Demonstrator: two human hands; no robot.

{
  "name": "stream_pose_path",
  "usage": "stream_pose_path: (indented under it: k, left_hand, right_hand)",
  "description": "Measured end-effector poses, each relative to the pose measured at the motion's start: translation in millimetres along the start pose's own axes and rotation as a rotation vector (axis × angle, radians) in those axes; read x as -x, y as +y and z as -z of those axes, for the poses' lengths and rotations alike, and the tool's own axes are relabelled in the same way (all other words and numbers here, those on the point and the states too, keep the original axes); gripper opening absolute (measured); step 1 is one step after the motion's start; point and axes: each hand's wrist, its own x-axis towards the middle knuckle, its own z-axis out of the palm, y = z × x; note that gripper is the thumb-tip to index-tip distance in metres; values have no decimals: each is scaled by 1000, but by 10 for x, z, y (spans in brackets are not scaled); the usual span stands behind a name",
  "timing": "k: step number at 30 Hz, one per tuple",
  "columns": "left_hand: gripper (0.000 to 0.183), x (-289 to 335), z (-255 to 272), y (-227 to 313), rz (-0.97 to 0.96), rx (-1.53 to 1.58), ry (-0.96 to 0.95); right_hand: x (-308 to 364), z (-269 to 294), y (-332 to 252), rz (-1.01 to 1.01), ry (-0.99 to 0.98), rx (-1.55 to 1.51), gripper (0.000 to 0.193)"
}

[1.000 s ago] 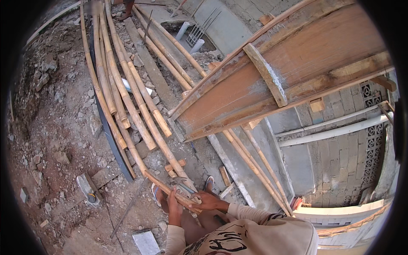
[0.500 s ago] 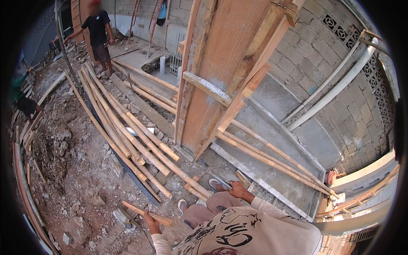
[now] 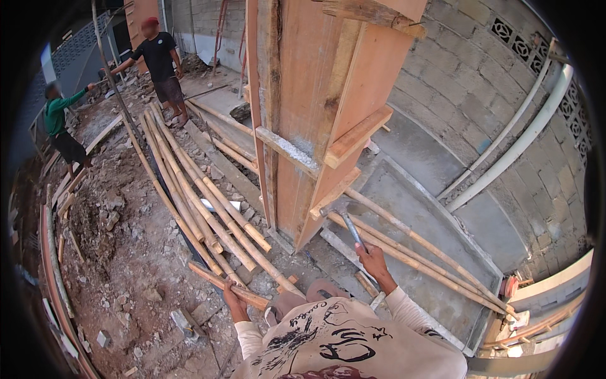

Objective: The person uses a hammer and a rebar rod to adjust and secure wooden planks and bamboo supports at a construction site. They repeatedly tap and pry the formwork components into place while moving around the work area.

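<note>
Wooden strip point(image 3: 211, 276), probably light and stiff: my left hand point(image 3: 236, 301) clasps it mid-length, right hand point(image 3: 374, 261) the hammer point(image 3: 351, 228) by its handle.

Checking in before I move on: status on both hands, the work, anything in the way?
Left hand gripping wooden strip. Right hand gripping hammer, its head by tall wooden form, contact unclear. Bamboo poles on ground, ahead-left.

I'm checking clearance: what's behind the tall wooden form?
Block wall shows beyond the form on both sides, with grey concrete lower right. Whatever stands directly behind is covered.
</note>
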Motion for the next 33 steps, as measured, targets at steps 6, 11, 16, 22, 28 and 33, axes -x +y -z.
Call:
stream_pose_path:
  k: [6, 11, 16, 22, 28, 33]
  left_hand:
    - [41, 144, -771, -216, 69, -180, -200]
    - [39, 150, -817, -81, 26, -170, -200]
    - [35, 393, -630, -281, 66, -58, -153]
    - [27, 527, 186, -258, 91, 4, 5]
    - [31, 388, 758, -221, 31, 75, 43]
    - [38, 511, 483, -14, -61, 147, 104]
  right_hand:
    - [-139, 1803, -2481, 746, -83, 507, 37]
    - [-483, 1614, -4125, 809, -248, 1138, 40]
    - [-976, 1066, -4806, 1067, -184, 1596, 38]
    - [-978, 905, -4993, 1109, -98, 1568, 34]
    - [-926, 984, -5406, 1058, -203, 1803, 36]
    - [-854, 847, -5171, 1144, 220, 1348, 40]
